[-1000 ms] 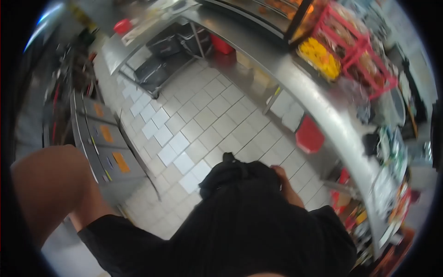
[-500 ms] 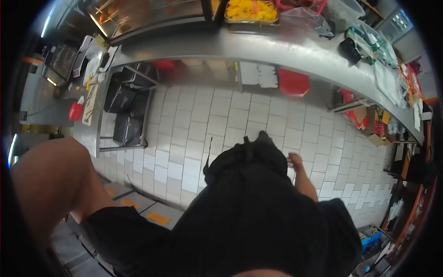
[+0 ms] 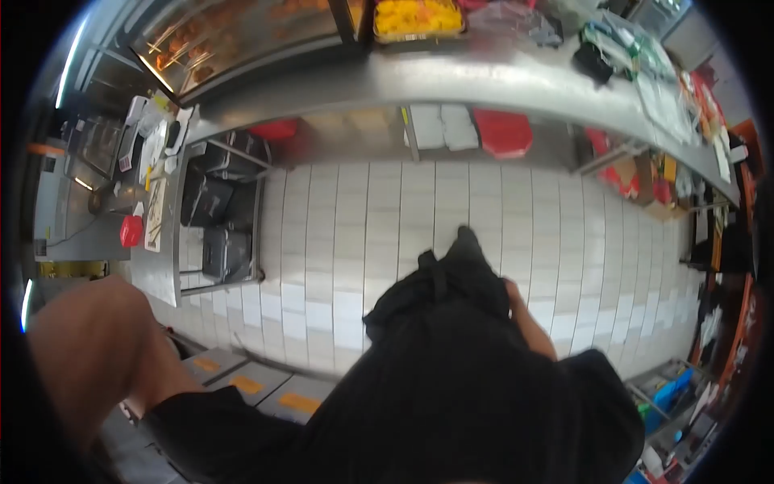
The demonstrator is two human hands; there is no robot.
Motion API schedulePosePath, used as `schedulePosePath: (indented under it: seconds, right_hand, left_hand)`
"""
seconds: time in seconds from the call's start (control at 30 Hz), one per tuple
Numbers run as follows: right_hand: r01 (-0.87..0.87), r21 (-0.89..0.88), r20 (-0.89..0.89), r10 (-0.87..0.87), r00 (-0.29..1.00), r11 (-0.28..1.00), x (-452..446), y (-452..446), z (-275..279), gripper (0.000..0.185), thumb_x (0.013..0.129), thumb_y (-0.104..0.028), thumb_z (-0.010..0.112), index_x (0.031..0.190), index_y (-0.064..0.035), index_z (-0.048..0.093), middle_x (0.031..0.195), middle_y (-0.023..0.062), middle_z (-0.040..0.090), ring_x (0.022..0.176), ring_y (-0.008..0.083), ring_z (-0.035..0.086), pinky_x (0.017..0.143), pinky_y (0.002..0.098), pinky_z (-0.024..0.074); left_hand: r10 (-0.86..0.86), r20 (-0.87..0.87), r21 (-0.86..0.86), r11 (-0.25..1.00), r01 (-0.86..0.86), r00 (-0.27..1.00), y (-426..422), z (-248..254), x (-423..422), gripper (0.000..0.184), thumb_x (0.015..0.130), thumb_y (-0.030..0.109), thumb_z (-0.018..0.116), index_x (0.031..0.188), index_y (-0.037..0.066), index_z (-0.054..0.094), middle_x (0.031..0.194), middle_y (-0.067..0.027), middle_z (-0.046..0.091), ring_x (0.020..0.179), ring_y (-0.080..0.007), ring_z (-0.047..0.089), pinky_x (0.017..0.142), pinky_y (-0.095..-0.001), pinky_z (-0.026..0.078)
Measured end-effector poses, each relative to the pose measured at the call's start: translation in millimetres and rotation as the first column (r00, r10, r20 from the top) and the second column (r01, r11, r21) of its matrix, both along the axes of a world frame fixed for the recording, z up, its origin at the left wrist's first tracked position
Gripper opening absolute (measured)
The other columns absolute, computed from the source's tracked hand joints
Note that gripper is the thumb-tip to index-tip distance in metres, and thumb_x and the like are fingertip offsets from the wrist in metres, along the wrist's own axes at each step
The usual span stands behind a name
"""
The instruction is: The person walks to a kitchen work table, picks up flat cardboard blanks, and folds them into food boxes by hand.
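My left arm (image 3: 97, 347) is raised and sharply bent at the left side. Its hand lies outside the picture. On the other side my right hand (image 3: 513, 294) hangs low beside my waist, close against the black clothing (image 3: 459, 355). Only a small part of it shows past the cloth, and its fingers are hidden. A black shoe tip (image 3: 465, 235) pokes out in front of me over the tiled floor (image 3: 387, 210).
Ahead runs a steel counter (image 3: 468, 81) with a tray of yellow food (image 3: 418, 18) and plastic bags (image 3: 657, 97). A glass cabinet of skewers (image 3: 242, 36) stands back left. Black bins (image 3: 226, 252) sit under a side table; grey boxes (image 3: 262, 373) line the near left.
The view has shifted slightly, and the floor tiles look straighter. My right hand has drawn in against the clothing, so its fingers no longer show. My left arm stays raised.
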State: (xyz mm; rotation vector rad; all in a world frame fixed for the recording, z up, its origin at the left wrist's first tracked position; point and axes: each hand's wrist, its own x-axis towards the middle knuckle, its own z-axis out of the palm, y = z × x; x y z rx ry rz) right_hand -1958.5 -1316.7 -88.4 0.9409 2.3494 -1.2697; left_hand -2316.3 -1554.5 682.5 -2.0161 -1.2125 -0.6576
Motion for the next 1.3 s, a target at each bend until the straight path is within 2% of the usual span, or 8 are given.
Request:
schedulePosePath:
  seconds: [0.2, 0.57, 0.67, 0.7, 0.73, 0.8, 1.0, 1.3]
  right_hand:
    - [0.561, -0.361, 0.042, -0.588, 0.808, 0.745, -60, 5, 56, 0.032, 0.089, -0.02, 0.057, 0.111, -0.0002, 0.066, 0.097, 0.0155, 0.07, 0.087, 0.0193, 0.068, 0.073, 0.0316, 0.0534]
    - [0.552, -0.22, 0.174, -0.524, 0.834, 0.804, -39, 7, 54, 0.027, 0.087, -0.024, 0.056, 0.104, -0.0065, 0.068, 0.092, 0.0133, 0.068, 0.072, 0.0196, 0.067, 0.056, 0.0316, 0.055]
    - [0.639, -0.49, 0.231, -0.619, 0.751, 0.593, -34, 3, 15, 0.037, 0.088, -0.025, 0.057, 0.115, -0.0001, 0.063, 0.109, 0.0161, 0.067, 0.103, 0.0286, 0.062, 0.088, 0.0364, 0.0495]
    - [0.261, -0.128, 0.075, -0.253, 0.965, 0.957, -40, 36, 1, 0.036, 0.087, -0.022, 0.059, 0.114, 0.0014, 0.063, 0.108, 0.0158, 0.067, 0.1, 0.0262, 0.063, 0.085, 0.0353, 0.0504]
    - [-0.227, 0.239, 0.16, 0.192, 0.968, 0.944, -18, 18, -7, 0.035, 0.085, -0.02, 0.062, 0.113, 0.0029, 0.063, 0.107, 0.0155, 0.067, 0.097, 0.0238, 0.065, 0.082, 0.0342, 0.0514]
    - [0.247, -0.212, 0.037, -0.245, 0.969, 0.945, -15, 12, 22, 0.035, 0.086, -0.02, 0.061, 0.113, 0.0019, 0.064, 0.11, 0.0135, 0.067, 0.098, 0.0236, 0.064, 0.083, 0.0345, 0.0511]
    - [0.632, -0.364, 0.153, -0.625, 0.765, 0.684, -36, 30, 57, 0.03, 0.084, -0.028, 0.057, 0.099, -0.0033, 0.066, 0.083, 0.0087, 0.065, 0.067, 0.0205, 0.063, 0.059, 0.034, 0.0507]
    - [0.514, -0.35, 0.399, -0.371, 0.838, 0.783, -151, 71, 157, 0.073, 0.087, -0.058, 0.054, 0.136, -0.0041, 0.046, 0.13, 0.0174, 0.055, 0.111, 0.0328, 0.058, 0.086, 0.0562, 0.0475]
  left_hand:
    - [0.027, 0.02, -0.016, 1.0, -0.027, 0.999, -7, 7, 5, 0.039, 0.099, 0.027, 0.037, 0.128, 0.004, 0.049, 0.119, -0.0156, 0.056, 0.115, -0.0262, 0.051, 0.099, -0.043, 0.038]
    - [-0.012, -0.036, -0.029, 1.0, 0.011, 0.999, -7, 10, 9, 0.037, 0.099, 0.025, 0.036, 0.126, 0.003, 0.05, 0.116, -0.0155, 0.057, 0.112, -0.0261, 0.053, 0.098, -0.0414, 0.04]
    - [-0.043, -0.069, -0.043, 0.998, 0.04, 0.997, 0, 10, 8, 0.037, 0.1, 0.025, 0.035, 0.125, 0.003, 0.051, 0.115, -0.0155, 0.057, 0.112, -0.026, 0.054, 0.097, -0.0409, 0.04]
    - [-0.051, -0.077, -0.036, 0.998, 0.048, 0.996, -2, 7, 8, 0.037, 0.1, 0.025, 0.035, 0.125, 0.003, 0.051, 0.115, -0.0155, 0.057, 0.111, -0.026, 0.054, 0.097, -0.0408, 0.04]
    - [-0.056, -0.08, -0.032, 0.998, 0.054, 0.995, 0, 13, 7, 0.036, 0.1, 0.024, 0.035, 0.124, 0.003, 0.051, 0.115, -0.0155, 0.057, 0.111, -0.026, 0.054, 0.097, -0.0406, 0.041]
    - [-0.063, -0.071, -0.046, 0.997, 0.06, 0.995, 6, 14, 2, 0.036, 0.1, 0.024, 0.035, 0.124, 0.003, 0.051, 0.114, -0.0155, 0.058, 0.111, -0.026, 0.054, 0.097, -0.0403, 0.041]
    - [-0.104, -0.043, -0.028, 0.994, 0.102, 0.994, 21, 4, 1, 0.035, 0.101, 0.023, 0.034, 0.123, 0.003, 0.052, 0.113, -0.0154, 0.058, 0.109, -0.0259, 0.055, 0.096, -0.0395, 0.042]
    - [-0.133, 0.043, -0.002, 0.991, 0.134, 0.99, 74, -9, -28, 0.034, 0.101, 0.021, 0.033, 0.121, 0.002, 0.053, 0.11, -0.0154, 0.059, 0.107, -0.0258, 0.057, 0.094, -0.0382, 0.044]
